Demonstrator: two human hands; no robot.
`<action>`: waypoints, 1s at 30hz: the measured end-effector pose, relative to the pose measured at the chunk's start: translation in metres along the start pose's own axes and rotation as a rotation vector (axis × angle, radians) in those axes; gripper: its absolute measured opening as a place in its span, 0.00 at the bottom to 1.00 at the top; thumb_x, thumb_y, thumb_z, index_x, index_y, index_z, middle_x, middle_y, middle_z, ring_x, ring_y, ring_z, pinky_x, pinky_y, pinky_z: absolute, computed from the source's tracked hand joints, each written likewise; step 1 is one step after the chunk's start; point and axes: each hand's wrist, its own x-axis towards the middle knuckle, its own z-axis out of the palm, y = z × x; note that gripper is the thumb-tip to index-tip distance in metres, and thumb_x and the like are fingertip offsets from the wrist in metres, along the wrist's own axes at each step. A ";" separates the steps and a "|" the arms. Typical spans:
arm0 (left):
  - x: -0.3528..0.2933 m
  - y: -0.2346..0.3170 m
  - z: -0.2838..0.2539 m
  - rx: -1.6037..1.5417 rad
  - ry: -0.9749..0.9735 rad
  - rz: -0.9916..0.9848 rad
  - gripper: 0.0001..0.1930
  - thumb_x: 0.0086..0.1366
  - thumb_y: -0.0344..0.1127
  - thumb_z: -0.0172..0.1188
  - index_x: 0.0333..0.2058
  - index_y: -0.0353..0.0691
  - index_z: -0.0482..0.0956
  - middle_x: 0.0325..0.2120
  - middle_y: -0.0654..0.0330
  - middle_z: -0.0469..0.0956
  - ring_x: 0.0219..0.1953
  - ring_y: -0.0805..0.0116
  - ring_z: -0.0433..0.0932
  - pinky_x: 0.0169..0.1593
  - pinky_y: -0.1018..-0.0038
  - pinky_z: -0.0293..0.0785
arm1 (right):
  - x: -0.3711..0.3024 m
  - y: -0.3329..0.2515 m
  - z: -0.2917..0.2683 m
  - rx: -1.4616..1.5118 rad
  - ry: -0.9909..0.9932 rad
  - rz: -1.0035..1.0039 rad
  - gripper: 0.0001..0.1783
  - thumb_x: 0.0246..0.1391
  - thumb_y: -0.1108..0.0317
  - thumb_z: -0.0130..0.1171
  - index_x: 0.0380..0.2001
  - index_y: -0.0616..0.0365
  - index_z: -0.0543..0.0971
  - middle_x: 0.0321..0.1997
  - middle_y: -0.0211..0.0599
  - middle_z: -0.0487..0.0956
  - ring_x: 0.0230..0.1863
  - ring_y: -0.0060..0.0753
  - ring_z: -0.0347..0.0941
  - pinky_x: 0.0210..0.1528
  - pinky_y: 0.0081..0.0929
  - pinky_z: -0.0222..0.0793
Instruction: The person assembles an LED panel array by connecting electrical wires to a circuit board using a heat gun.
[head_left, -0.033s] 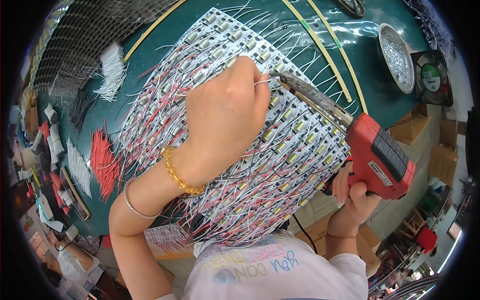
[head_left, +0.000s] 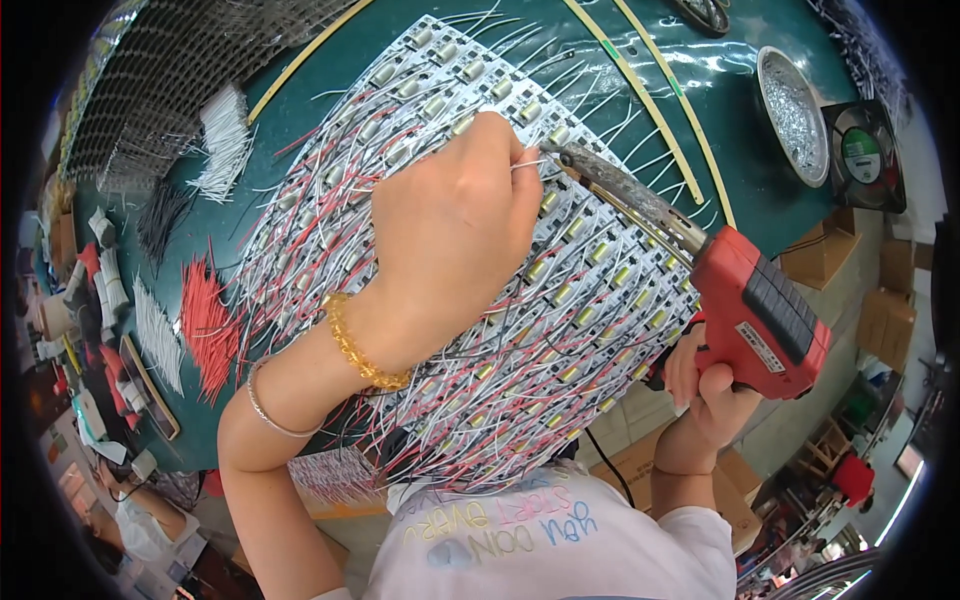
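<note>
Across our green tabletop [head_left: 740, 60], one large wire-covered circuit panel [head_left: 560, 290] lies beneath our left hand [head_left: 450, 220], which pinches one white wire [head_left: 525, 163]; our right hand [head_left: 715, 390] grips one red soldering gun [head_left: 765, 315], its tip just beside. Three yellow strips [head_left: 645, 100] and one silver bowl [head_left: 790, 110] lie nearby.

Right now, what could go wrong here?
If hot, the soldering gun might burn the left hand, since its tip is close by.
If the right hand slips, it could scorch wires, which crowd the board.
The yellow bracelet might snag wires too, appearing close to them.
</note>
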 end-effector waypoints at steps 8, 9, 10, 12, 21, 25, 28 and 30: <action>-0.002 -0.001 0.001 0.062 0.010 0.029 0.07 0.56 0.33 0.55 0.24 0.39 0.67 0.15 0.58 0.73 0.15 0.60 0.73 0.17 0.68 0.64 | 0.004 -0.003 0.009 -0.062 -0.051 -0.101 0.34 0.48 0.47 0.56 0.41 0.72 0.64 0.09 0.28 0.64 0.08 0.19 0.58 0.13 0.15 0.55; -0.002 -0.001 0.001 0.063 0.012 0.025 0.07 0.56 0.33 0.55 0.24 0.39 0.67 0.15 0.58 0.73 0.15 0.60 0.73 0.17 0.68 0.64 | 0.003 -0.001 0.006 -0.062 -0.049 -0.100 0.34 0.48 0.47 0.56 0.41 0.72 0.64 0.09 0.28 0.64 0.08 0.19 0.58 0.13 0.15 0.55; -0.002 -0.001 0.002 0.064 0.014 0.022 0.07 0.56 0.33 0.55 0.24 0.39 0.68 0.15 0.58 0.73 0.15 0.60 0.73 0.17 0.68 0.64 | 0.001 0.001 0.002 -0.009 -0.049 -0.072 0.34 0.45 0.54 0.61 0.45 0.71 0.63 0.12 0.30 0.66 0.10 0.20 0.59 0.13 0.16 0.55; -0.001 0.000 0.001 0.064 0.010 0.019 0.07 0.56 0.33 0.55 0.23 0.39 0.68 0.15 0.58 0.73 0.15 0.61 0.73 0.17 0.68 0.64 | 0.000 0.005 -0.004 0.045 -0.045 -0.043 0.36 0.42 0.60 0.66 0.50 0.69 0.62 0.15 0.32 0.68 0.11 0.21 0.61 0.13 0.17 0.55; 0.000 0.002 0.000 0.066 -0.004 -0.007 0.07 0.55 0.33 0.57 0.23 0.40 0.68 0.14 0.59 0.73 0.14 0.62 0.72 0.17 0.69 0.64 | -0.004 0.003 0.000 0.133 0.035 -0.064 0.37 0.41 0.60 0.67 0.50 0.68 0.62 0.16 0.32 0.68 0.12 0.22 0.62 0.13 0.18 0.56; 0.001 0.002 0.000 0.070 -0.008 -0.004 0.07 0.55 0.33 0.57 0.23 0.40 0.69 0.13 0.60 0.73 0.14 0.63 0.72 0.17 0.69 0.63 | -0.002 -0.002 0.007 -0.056 0.011 -0.120 0.41 0.46 0.43 0.55 0.45 0.75 0.61 0.08 0.24 0.62 0.07 0.17 0.57 0.12 0.15 0.55; 0.002 0.005 -0.001 0.085 -0.019 -0.033 0.07 0.55 0.33 0.57 0.22 0.40 0.69 0.13 0.60 0.73 0.14 0.62 0.72 0.17 0.69 0.63 | -0.002 -0.001 0.005 -0.046 0.006 -0.133 0.41 0.46 0.42 0.54 0.45 0.75 0.61 0.08 0.24 0.62 0.07 0.16 0.56 0.12 0.15 0.54; 0.001 0.005 -0.001 0.078 -0.014 -0.023 0.07 0.55 0.33 0.57 0.22 0.40 0.69 0.13 0.59 0.73 0.14 0.62 0.72 0.17 0.69 0.63 | -0.002 0.000 0.004 -0.031 0.008 -0.138 0.42 0.46 0.42 0.54 0.45 0.76 0.61 0.07 0.24 0.62 0.07 0.16 0.56 0.12 0.15 0.54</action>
